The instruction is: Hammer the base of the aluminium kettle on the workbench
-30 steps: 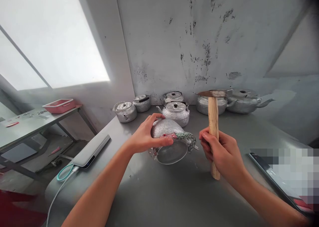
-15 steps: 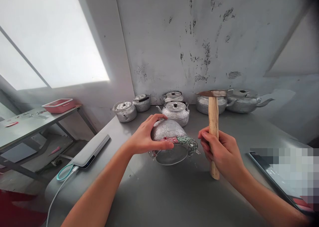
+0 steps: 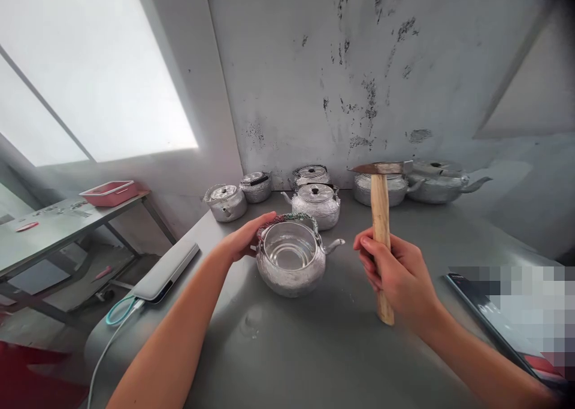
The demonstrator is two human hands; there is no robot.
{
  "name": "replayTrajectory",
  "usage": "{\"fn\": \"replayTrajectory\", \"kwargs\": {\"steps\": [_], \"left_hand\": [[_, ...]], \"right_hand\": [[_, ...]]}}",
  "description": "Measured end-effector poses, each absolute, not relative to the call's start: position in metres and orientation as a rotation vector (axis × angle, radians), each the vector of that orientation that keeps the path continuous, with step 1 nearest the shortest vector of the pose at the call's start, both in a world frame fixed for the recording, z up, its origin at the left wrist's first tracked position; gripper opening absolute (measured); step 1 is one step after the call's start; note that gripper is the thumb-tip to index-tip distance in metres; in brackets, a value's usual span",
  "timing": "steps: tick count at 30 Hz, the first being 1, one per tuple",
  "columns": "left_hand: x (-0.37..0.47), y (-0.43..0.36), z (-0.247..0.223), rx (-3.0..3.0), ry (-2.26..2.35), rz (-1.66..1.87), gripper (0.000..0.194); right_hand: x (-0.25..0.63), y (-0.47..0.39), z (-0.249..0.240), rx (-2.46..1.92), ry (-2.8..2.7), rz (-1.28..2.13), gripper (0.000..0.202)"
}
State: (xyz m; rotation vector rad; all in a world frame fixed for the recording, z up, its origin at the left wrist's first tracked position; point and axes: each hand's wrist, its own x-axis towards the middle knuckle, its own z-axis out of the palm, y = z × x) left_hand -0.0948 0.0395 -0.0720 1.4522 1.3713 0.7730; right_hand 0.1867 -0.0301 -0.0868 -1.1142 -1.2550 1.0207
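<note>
A silver kettle (image 3: 291, 280) without a lid is upright in front of me, its round inside visible and its spout pointing right. Its handle, wrapped in red and green cord, lies back behind the opening. At the kettle's left side my left hand (image 3: 248, 236) grips it by the rim and handle end; most of the fingers are hidden behind it. My right hand (image 3: 403, 269) is wrapped around the wooden handle of a hammer (image 3: 381, 211), held upright with the metal head on top, to the right of the spout and apart from the kettle.
Several lidded kettles (image 3: 316, 208) stand along the wall at the back of the grey table (image 3: 287, 361). A power bank (image 3: 166, 272) with a cable lies at left, a phone (image 3: 487, 322) at right. On a side table sits a pink basket (image 3: 110, 194).
My left hand has turned the kettle from tipped, mouth toward me, to upright, and shifted to its left side. The hammer in my right hand has barely moved.
</note>
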Motion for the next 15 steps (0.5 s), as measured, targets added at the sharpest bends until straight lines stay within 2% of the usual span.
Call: {"fn": "replayTrajectory", "kwargs": {"steps": [3, 7, 15], "left_hand": [[-0.0988, 0.0425, -0.0771, 1.291, 1.34, 0.676, 0.068], [-0.1012, 0.0426, -0.0779, 1.401, 1.435, 0.685, 0.064], [-0.0963, 0.0383, -0.0696, 1.593, 1.375, 0.847, 0.039]], "right_hand": [[0.1859, -0.0298, -0.0864, -1.115, -1.266, 1.03, 0.025], [0.1839, -0.0307, -0.0847, -1.147, -1.276, 1.079, 0.027], [0.1786, -0.0306, -0.0887, -1.27, -1.302, 1.206, 0.032]]}}
